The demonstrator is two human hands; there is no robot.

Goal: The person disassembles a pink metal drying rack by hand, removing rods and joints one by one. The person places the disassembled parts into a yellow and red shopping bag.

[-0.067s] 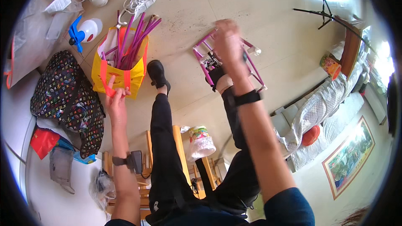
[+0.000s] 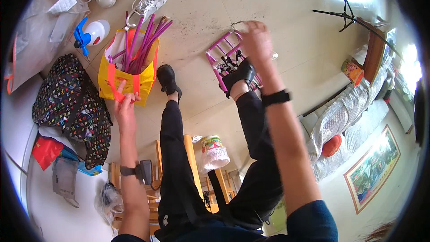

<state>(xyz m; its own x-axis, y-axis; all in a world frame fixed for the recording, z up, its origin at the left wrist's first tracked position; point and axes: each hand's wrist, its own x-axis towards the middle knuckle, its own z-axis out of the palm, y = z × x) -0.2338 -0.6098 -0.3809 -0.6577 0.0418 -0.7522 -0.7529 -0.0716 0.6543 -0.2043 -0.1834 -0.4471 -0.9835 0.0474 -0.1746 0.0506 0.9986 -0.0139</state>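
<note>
Orange handle straps hang on the front of a yellow bag [image 2: 105, 78]. My left hand [image 2: 125, 103] is closed on one orange strap [image 2: 118, 95], one finger raised. Several purple tubes [image 2: 142, 49] stick up out of the bag. My right hand [image 2: 258, 45], blurred by motion, is above the right side of a purple tube frame [image 2: 215, 49] on the floor; its fingers are smeared. A thin dark strand [image 2: 237, 22] shows beside its fingertips, and I cannot tell whether it is held. Black and white small parts [image 2: 229, 62] lie within the frame. My right shoe [image 2: 237, 77] overlaps the frame's near side.
White sneakers [image 2: 150, 2] and a blue-and-white spray bottle [image 2: 95, 32] lie beyond the bag. A dark patterned bag [image 2: 67, 112] is at left. Dark specks [image 2: 192, 22] dot the tiles. A black stand [image 2: 346, 15] and a covered sofa [image 2: 333, 116] are at right.
My right hand has moved to the right, uncovering more of the frame and my right shoe. My left hand stays on the strap.
</note>
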